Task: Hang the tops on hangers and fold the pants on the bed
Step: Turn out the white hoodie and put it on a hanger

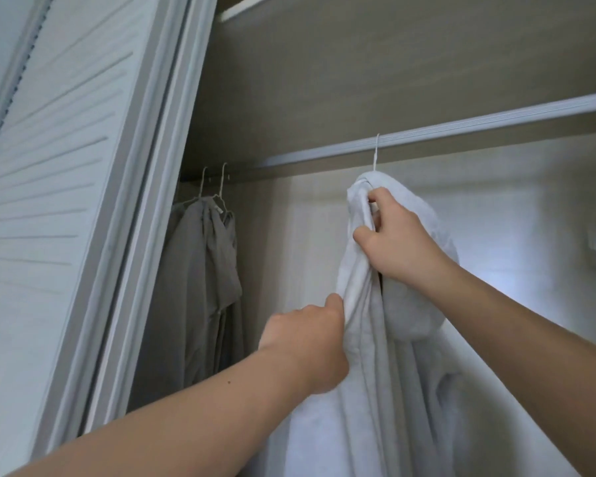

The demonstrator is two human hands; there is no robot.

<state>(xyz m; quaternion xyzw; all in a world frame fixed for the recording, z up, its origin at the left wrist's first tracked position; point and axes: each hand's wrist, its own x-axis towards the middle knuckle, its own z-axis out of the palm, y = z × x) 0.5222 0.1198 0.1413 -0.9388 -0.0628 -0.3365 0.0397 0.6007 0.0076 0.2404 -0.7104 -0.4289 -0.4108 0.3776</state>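
Louvred door [49, 201], white, fills the left side & leans in the view, w/ slats running across it. Door frame [141, 218], pale grey w/ several grooves, stands just right of it, top to bottom. Rail [479, 125], light metal w/ ridges, crosses the wardrobe from left-centre up to the right edge. Above the rail is a beige wood-grain panel [358, 63]. Behind & below the rail is the back wall [513, 218], pale, w/ a bright patch at the right. A white strip [241, 10] shows at the very top.
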